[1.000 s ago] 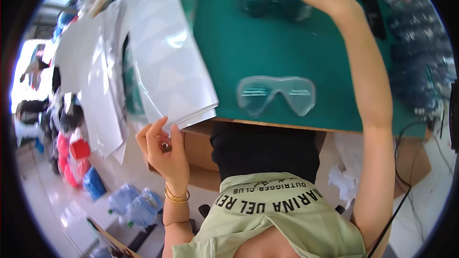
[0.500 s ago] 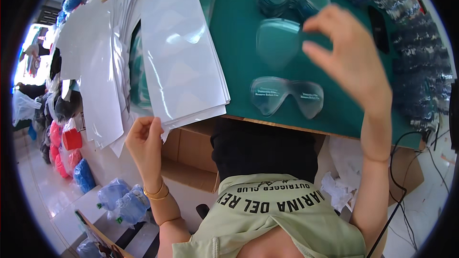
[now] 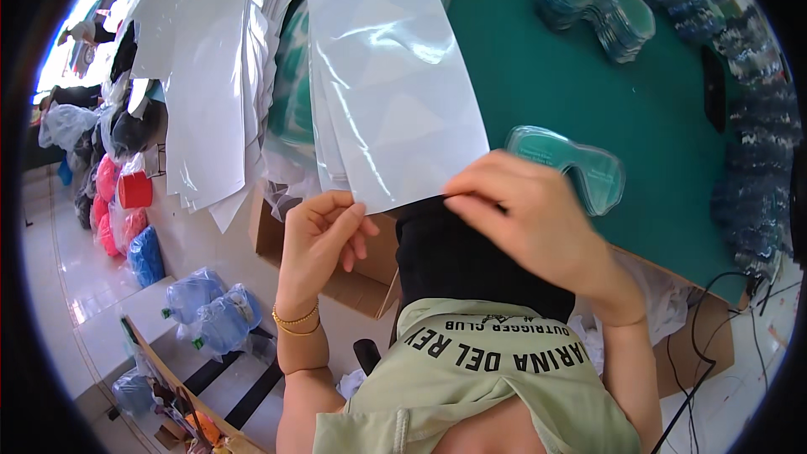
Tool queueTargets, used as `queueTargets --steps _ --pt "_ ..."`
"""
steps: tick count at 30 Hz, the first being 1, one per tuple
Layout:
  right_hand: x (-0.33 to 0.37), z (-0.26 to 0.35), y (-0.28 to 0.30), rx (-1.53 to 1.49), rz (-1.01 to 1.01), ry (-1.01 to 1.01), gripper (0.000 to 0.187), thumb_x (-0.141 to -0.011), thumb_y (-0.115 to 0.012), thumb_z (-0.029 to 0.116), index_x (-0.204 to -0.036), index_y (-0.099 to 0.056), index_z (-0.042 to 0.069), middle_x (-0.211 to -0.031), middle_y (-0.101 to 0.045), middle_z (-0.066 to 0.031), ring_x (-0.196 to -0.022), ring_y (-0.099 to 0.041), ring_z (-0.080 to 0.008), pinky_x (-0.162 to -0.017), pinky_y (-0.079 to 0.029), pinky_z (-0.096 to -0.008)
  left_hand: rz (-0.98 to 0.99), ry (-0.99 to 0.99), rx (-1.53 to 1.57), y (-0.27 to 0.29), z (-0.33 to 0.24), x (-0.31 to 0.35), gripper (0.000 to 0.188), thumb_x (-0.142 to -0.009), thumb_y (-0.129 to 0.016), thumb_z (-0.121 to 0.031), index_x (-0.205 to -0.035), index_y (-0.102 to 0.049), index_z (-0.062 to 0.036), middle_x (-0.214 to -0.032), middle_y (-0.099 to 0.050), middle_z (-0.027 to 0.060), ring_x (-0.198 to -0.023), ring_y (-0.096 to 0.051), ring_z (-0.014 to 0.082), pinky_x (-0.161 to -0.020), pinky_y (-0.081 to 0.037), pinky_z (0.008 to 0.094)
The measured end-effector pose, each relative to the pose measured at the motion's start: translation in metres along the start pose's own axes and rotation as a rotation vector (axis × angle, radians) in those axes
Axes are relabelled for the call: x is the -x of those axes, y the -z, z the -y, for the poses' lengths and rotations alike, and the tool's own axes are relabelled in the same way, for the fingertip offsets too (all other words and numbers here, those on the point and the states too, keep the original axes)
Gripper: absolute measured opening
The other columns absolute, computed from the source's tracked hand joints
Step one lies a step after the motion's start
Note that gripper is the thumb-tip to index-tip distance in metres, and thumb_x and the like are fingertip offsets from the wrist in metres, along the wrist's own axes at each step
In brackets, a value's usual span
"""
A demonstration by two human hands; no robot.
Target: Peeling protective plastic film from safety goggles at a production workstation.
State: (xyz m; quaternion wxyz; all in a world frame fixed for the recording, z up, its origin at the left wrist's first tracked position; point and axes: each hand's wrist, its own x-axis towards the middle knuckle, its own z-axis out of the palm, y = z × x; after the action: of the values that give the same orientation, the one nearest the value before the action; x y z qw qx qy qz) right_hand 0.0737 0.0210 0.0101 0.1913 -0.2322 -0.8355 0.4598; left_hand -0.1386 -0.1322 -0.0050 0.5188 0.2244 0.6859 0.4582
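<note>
A glossy white sheet [image 3: 395, 84] with faint curved shapes stretches from the top of the pile down to both hands. My left hand [image 3: 324, 240] pinches its near left corner between thumb and fingers. At the near right corner, my right hand [image 3: 534, 219] is closed with thumb and forefinger on the edge. Beside the right hand lies a clear goggle-shaped lens [image 3: 601, 176] with printed film, partly covered by that hand. Farther back on the green table is a stack of similar clear lenses [image 3: 597, 4].
More white sheets [image 3: 202, 76] pile up at the left of the green table [image 3: 521, 76]. Rows of stacked clear lenses [image 3: 761, 160] line the right side, by a black flat object [image 3: 713, 88]. Below the table edge stands an open cardboard box [image 3: 357, 286]. Black cables [image 3: 698, 353] hang at the right.
My right hand has come down from near the lens stack to the sheet's near edge. The top sheet has shifted toward me and right. The view has turned somewhat left.
</note>
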Motion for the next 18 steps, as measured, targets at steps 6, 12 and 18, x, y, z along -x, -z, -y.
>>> queueTargets --steps 6,12,18 --pt "-0.034 0.001 -0.047 -0.206 0.113 -0.093 0.016 -0.084 -0.075 0.013 -0.090 -0.070 -0.001 -0.085 -0.069 -0.0121 -0.073 -0.068 -0.0219 -0.067 -0.053 -0.0309 0.054 -0.185 -0.150 -0.001 0.008 0.000 0.010 -0.100 -0.057 -0.009 -0.099 -0.062 0.0002 -0.075 -0.066 0.0029 -0.057 -0.052 0.0027 -0.049 -0.039 0.0173" --pt "-0.039 0.001 -0.037 -0.343 0.197 -0.193 0.018 -0.084 -0.071 0.015 -0.087 -0.072 -0.003 -0.076 -0.069 -0.0144 -0.067 -0.066 -0.0231 -0.064 -0.051 -0.0327 0.103 -0.257 -0.237 0.001 0.003 -0.003 0.010 -0.099 -0.057 -0.007 -0.091 -0.059 -0.0010 -0.078 -0.067 0.0017 -0.059 -0.050 0.0026 -0.052 -0.040 0.0182" --pt "-0.042 0.004 -0.036 -0.363 0.211 -0.204 0.020 -0.084 -0.077 0.016 -0.088 -0.071 -0.003 -0.076 -0.070 -0.0075 -0.070 -0.065 -0.0117 -0.066 -0.051 -0.0260 0.101 -0.307 -0.242 0.002 0.003 -0.003 0.010 -0.098 -0.059 -0.007 -0.092 -0.058 -0.0001 -0.078 -0.067 0.0018 -0.064 -0.054 0.0036 -0.054 -0.042 0.0185"
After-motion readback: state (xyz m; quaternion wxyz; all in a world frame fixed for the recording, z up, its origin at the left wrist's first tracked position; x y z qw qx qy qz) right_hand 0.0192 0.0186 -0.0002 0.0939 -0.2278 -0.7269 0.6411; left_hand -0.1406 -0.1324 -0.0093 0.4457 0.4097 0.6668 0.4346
